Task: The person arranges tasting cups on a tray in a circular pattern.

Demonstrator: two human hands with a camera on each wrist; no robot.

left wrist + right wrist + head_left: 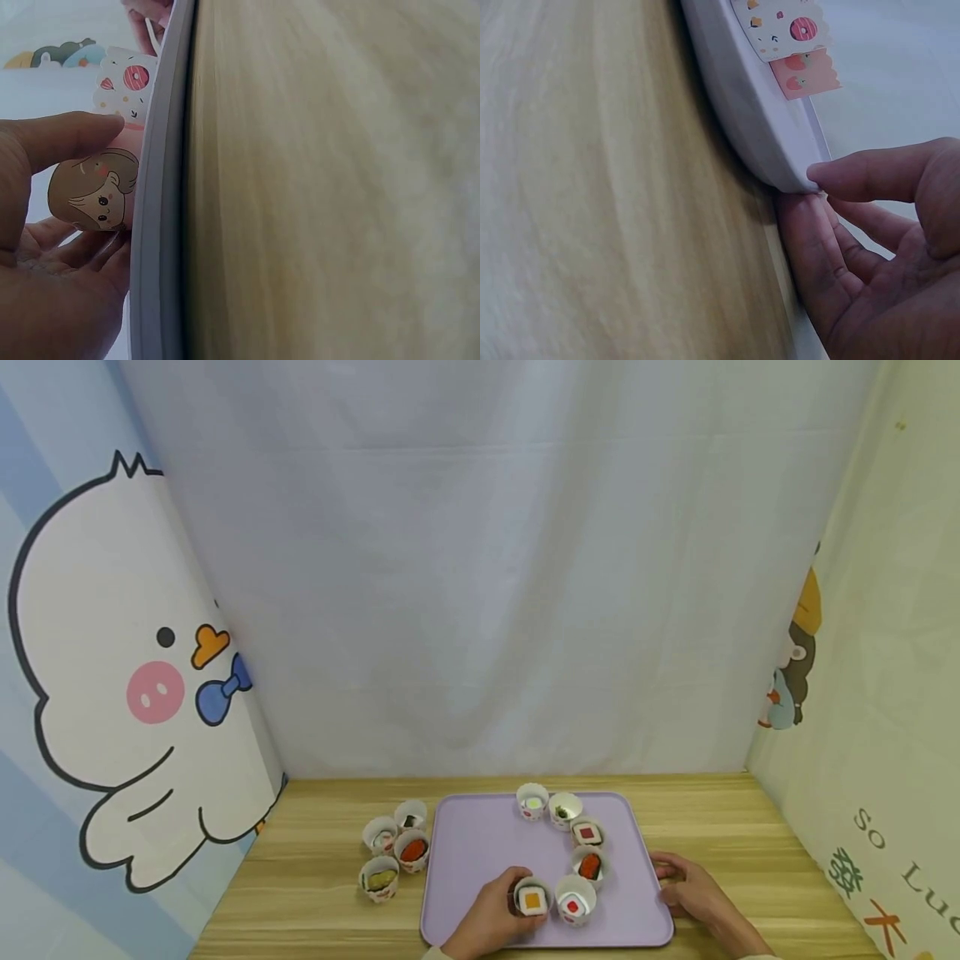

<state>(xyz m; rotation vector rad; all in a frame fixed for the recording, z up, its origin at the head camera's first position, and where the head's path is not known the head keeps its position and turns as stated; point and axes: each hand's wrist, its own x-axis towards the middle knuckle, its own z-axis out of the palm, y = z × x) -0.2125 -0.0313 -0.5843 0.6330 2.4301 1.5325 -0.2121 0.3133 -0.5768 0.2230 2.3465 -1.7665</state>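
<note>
My left hand (491, 914) holds a paper baking cup (94, 191) with a cartoon face printed on its side, the thumb on one side and fingers on the other. Inside that cup lies a white toy sushi piece (533, 901) with a yellow square centre. It is at the near part of a lilac tray (472, 843). Just right of it stands a cup (575, 902) whose white piece has a red centre. My right hand (697, 893) pinches the tray's right edge, thumb at the rim (757, 112) and fingers below.
On the tray, several more cups curve from the back cup (532, 802) down past one with orange-red topping (590, 867). Left of the tray, more filled cups cluster on the wooden table (315, 877), including one with a yellow-green filling (380, 879). Curtains (510, 610) surround the table.
</note>
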